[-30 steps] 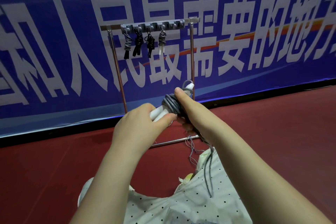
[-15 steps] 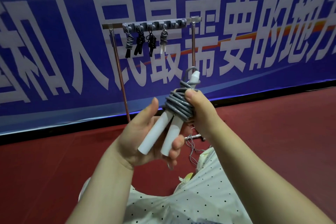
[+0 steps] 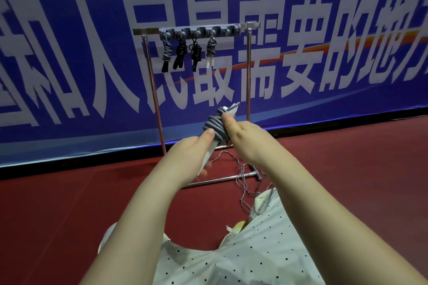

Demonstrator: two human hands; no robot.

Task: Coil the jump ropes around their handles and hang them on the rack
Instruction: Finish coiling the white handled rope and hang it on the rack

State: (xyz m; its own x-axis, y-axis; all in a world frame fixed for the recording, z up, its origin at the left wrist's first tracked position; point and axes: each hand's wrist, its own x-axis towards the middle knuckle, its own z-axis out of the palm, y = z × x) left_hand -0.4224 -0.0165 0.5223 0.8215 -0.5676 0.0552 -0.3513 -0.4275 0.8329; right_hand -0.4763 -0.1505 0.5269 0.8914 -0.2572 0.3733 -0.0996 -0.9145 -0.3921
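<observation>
Rack [image 3: 249, 71] at back w/ four coiled ropes [image 3: 211, 47] hung on its left hooks. L hand [image 3: 185, 159] grips white handles [image 3: 209, 152]; R hand [image 3: 245, 139] pinches grey rope [image 3: 214, 126] wound thick round handles' upper part, held in front of the rack.

A blue banner [image 3: 69, 30] with large white Chinese characters and an orange streak fills the back wall — below it, a black strip [image 3: 347, 122] meets dark red flooring [image 3: 58, 203].
</observation>
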